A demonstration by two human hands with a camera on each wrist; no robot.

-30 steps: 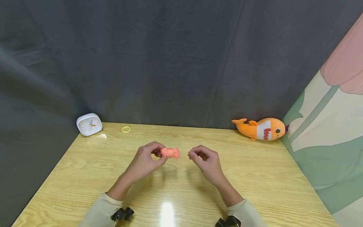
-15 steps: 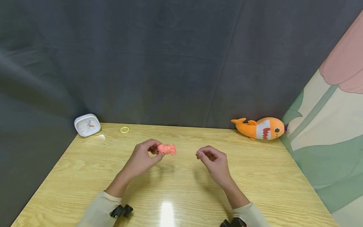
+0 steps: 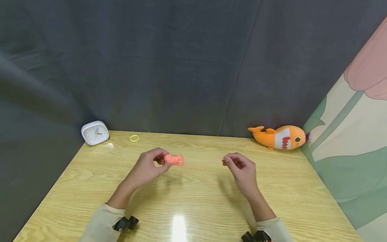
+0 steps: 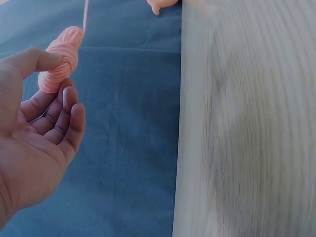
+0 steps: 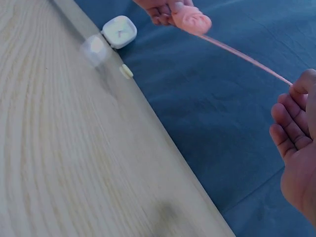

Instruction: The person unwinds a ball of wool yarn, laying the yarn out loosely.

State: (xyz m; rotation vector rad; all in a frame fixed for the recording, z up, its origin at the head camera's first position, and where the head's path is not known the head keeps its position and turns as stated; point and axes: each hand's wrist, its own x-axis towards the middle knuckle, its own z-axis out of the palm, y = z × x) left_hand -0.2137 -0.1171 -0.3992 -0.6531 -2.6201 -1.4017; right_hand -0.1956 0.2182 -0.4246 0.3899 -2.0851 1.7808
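Observation:
A small bundle of coral-pink yarn [image 3: 174, 160] is pinched between the thumb and fingers of my left hand [image 3: 151, 163], above the table. In the left wrist view the yarn bundle [image 4: 60, 61] shows wrapped strands round its middle, and one strand [image 4: 86, 15] leads off its upper end. My right hand [image 3: 242, 168] pinches the far end of that strand between thumb and forefinger. The right wrist view shows the strand [image 5: 247, 58] stretched straight between both hands, with the other fingers of my right hand [image 5: 302, 133] loosely bent.
On the wooden table [image 3: 193, 201], a white alarm clock [image 3: 95, 133] stands at the back left, with a yellow ring [image 3: 134, 138] beside it. An orange plush shark [image 3: 279, 137] lies at the back right. A dark curtain [image 3: 181, 67] hangs behind the table.
My right hand has moved to the right, and my left hand slightly left with the yarn bundle. The gap between them has widened, with the strand now faintly visible across it.

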